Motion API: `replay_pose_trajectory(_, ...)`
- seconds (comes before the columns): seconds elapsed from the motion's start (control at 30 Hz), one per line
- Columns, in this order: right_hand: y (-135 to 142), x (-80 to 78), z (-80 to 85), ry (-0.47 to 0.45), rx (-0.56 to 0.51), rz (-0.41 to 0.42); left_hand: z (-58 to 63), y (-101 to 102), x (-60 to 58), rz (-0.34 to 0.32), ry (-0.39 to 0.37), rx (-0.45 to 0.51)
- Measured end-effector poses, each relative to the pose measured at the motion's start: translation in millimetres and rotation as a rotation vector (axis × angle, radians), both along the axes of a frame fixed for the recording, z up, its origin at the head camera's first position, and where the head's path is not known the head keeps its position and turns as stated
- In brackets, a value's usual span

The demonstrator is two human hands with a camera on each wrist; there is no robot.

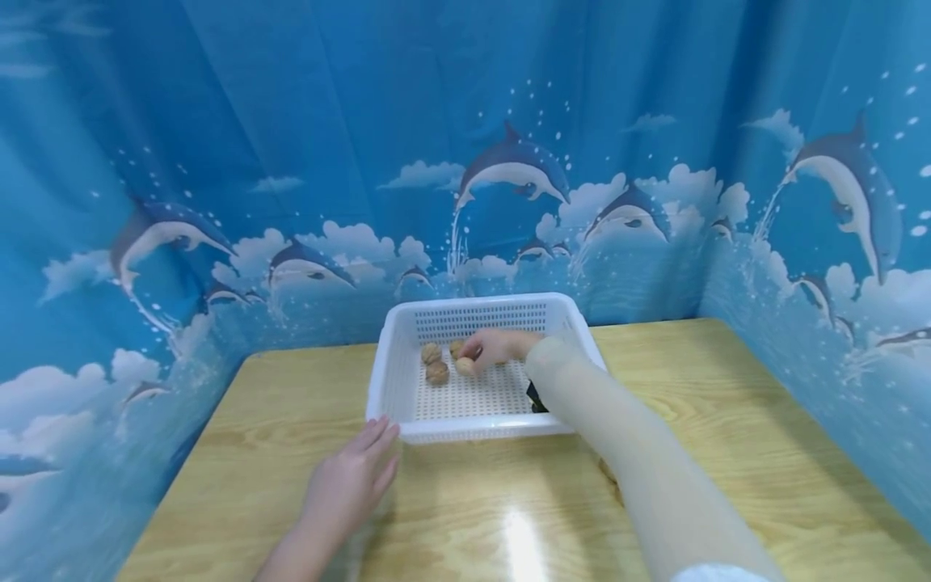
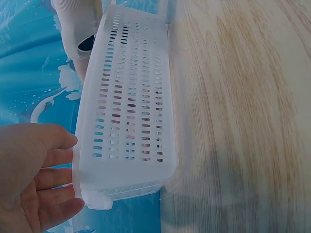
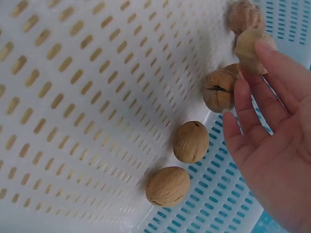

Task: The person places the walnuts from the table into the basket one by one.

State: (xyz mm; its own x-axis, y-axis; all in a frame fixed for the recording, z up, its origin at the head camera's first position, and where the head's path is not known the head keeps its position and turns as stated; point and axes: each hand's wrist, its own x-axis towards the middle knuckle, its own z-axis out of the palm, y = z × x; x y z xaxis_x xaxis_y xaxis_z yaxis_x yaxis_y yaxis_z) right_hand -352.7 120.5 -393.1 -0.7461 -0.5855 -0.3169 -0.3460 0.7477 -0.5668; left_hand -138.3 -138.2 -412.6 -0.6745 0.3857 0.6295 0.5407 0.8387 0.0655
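A white perforated plastic basket [image 1: 465, 428] stands on the table, with several brown walnuts [image 1: 437, 373] lying on its bottom. My right hand [image 1: 497, 347] reaches inside and pinches one pale walnut [image 3: 250, 51] between thumb and fingers. Close by that hand, a cracked walnut [image 3: 218, 92] and two whole ones, a rounder walnut [image 3: 191, 141] and a longer walnut [image 3: 167, 187], lie along the basket wall. My left hand [image 1: 354, 471] touches the basket's near left corner with its fingertips, the fingers loosely extended; it holds nothing else.
The wooden table [image 1: 291, 404] reaches out on both sides of the basket. A blue curtain [image 1: 349, 121] printed with dolphins hangs behind and at both sides. Beside the right sleeve [image 1: 618, 436], a small brown thing [image 1: 609, 475] shows partly on the table, its kind unclear.
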Motion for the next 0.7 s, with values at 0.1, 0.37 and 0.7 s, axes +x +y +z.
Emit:
replay_pose_trajectory(0.1,-3.4,0.8,-6.0,0.009,0.041,0.040,-2.2,0.9,1.0,-0.003,-0.001,0.000)
replay_pose_trajectory(0.37,-1.4,3.6,-5.0,-0.002,0.019,-0.001,-4.4,2.4,2.3,-0.005,-0.003,0.015)
replay_pose_trajectory(0.7,24.8,3.9,35.7,0.029,-0.176,-0.077,0.9,-0.1,-0.1,-0.007,-0.023,0.008)
